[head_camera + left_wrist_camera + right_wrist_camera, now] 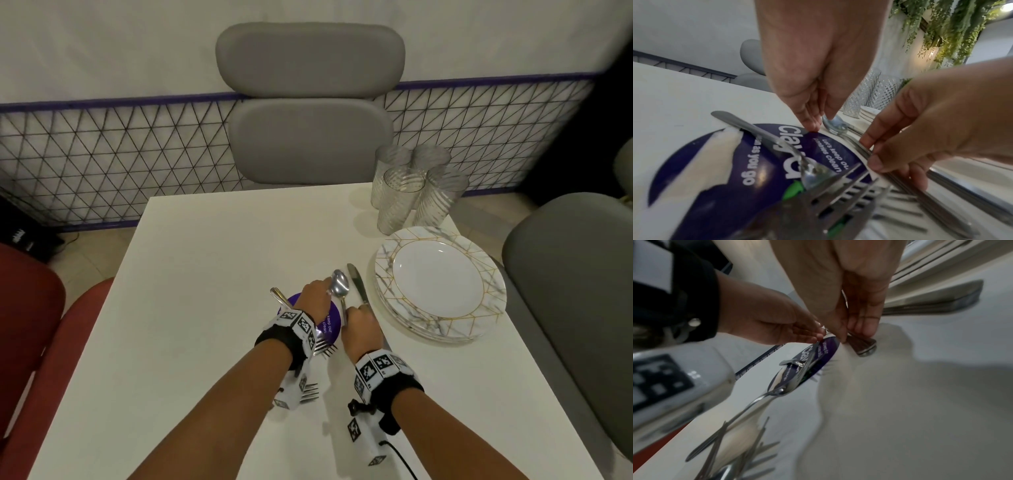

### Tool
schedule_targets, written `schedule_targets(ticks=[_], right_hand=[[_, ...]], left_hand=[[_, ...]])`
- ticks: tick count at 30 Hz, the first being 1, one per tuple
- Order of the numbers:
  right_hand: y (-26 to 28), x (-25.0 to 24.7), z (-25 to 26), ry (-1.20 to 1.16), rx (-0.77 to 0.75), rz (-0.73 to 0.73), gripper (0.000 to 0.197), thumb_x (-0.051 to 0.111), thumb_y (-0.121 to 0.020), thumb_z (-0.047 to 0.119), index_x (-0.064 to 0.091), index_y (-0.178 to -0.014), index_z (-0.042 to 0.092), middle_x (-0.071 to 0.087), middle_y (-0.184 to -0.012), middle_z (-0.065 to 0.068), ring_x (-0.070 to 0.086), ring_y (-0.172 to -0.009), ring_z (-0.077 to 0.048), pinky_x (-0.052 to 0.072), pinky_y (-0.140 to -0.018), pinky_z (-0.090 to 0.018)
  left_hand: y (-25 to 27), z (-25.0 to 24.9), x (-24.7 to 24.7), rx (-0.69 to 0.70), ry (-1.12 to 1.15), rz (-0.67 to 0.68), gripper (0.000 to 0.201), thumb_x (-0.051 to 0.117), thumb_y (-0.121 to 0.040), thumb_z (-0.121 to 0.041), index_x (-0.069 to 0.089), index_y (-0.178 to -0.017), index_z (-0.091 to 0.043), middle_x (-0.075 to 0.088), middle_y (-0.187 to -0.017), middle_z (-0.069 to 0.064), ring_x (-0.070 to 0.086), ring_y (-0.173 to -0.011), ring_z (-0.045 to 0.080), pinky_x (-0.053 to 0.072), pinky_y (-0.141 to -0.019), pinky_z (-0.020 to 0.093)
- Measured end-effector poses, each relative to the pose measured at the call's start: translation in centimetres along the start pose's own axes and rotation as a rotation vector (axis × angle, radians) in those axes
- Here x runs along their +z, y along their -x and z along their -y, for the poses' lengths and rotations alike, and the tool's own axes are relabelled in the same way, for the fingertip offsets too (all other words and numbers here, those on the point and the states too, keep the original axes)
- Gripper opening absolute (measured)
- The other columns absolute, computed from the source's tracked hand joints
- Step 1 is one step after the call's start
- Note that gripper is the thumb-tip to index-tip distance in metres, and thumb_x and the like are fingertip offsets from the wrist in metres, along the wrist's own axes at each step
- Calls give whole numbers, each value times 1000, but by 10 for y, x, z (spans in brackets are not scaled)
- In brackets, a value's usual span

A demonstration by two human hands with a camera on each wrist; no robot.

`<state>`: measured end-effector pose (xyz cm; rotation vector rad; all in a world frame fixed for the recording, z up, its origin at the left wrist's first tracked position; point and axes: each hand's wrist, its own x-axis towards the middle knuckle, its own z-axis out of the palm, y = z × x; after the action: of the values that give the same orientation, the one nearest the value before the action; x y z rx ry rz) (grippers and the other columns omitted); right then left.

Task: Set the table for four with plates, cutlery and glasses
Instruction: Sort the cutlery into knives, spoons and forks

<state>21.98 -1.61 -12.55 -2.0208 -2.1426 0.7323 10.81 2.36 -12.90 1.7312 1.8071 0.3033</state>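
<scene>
A stack of spoons [339, 283] lies mid-table on the white table [205, 274], bowls pointing away from me. My right hand [356, 317] pinches the stacked spoon handles [862, 345] between thumb and fingers. My left hand [320, 289] is just left of the spoon bowls [834, 126], its straight fingertips [812, 125] touching the purple sticker. Forks [325, 347] lie across the sticker under my left wrist, tines toward me. Knives [358, 284] lie right of the spoons. A stack of marbled plates [442, 284] sits at the right, with several ribbed glasses [411, 185] behind it.
A round purple sticker [334, 320] is stuck to the table under the cutlery. A grey chair [308, 102] stands at the far side, another grey chair [575, 291] at the right, and a red chair [30, 325] at the left. A wire mesh panel runs along the wall.
</scene>
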Motion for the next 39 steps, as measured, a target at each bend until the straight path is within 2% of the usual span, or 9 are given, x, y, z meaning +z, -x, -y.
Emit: schedule_targets(ticks=[6,9,12,17,22,27,31,37,39], right_hand=[[-1,1,-5,-50,-43,-43,23,49,-91,11,56,-111,2,53,-120,-13,56,-105,-25,46,-82,-27],[2,-1,-12,-58,-155,-150,30,51,-91,15,54,-120,7,54,-119,-10,51,-110,-25,46,-89,-32],[6,0,-13,24,-367,-236,20,57,-87,13,65,-104,7,64,-100,-13,58,-95,-29,50,-84,-37],[18,7,-3,156,-456,-45,33,48,-92,36,62,-110,13,62,-112,-6,51,-108,-23,40,-92,-33],[21,9,10,204,-391,29,31,51,-92,31,55,-117,12,62,-117,-5,52,-112,-22,38,-95,-29],[15,6,17,45,-302,147,21,53,-90,17,60,-108,7,65,-110,-11,58,-103,-25,45,-88,-28],[8,-10,29,-286,-307,177,14,57,-87,6,66,-96,1,68,-92,-11,57,-85,-17,45,-78,-24],[5,-52,80,-446,-541,115,15,59,-87,9,68,-97,2,65,-88,-3,54,-79,-10,38,-65,-2],[3,-52,97,-448,-587,90,15,60,-86,8,69,-96,3,65,-87,-5,51,-77,-11,37,-64,-8]], left_hand=[[11,12,-21,-5,72,51,44,33,-100,-5,32,-144,-2,44,-144,14,43,-131,26,30,-104,23],[18,30,-39,0,20,148,42,40,-95,-2,48,-136,-10,52,-138,11,48,-127,24,36,-104,27],[29,43,-44,61,-195,243,40,50,-90,-1,58,-127,-11,55,-134,12,51,-123,26,40,-104,31],[45,46,-32,109,-383,130,31,62,-84,-11,67,-114,-15,58,-125,10,54,-115,25,45,-97,33],[59,52,-37,69,-530,85,30,57,-90,-23,64,-114,-6,58,-119,12,52,-112,26,43,-92,32],[76,78,-65,-136,-291,23,18,48,-92,-9,55,-107,-2,60,-112,15,59,-101,30,46,-86,35],[98,105,-81,-213,204,-142,9,44,-93,-6,47,-93,-14,65,-79,3,53,-57,16,44,-58,17],[130,101,-76,-203,608,-169,17,44,-98,-22,58,-102,-13,68,-81,-1,59,-64,6,46,-57,15],[137,93,-73,-179,715,-134,21,40,-100,-25,57,-103,-13,68,-77,4,63,-60,6,48,-57,18]])
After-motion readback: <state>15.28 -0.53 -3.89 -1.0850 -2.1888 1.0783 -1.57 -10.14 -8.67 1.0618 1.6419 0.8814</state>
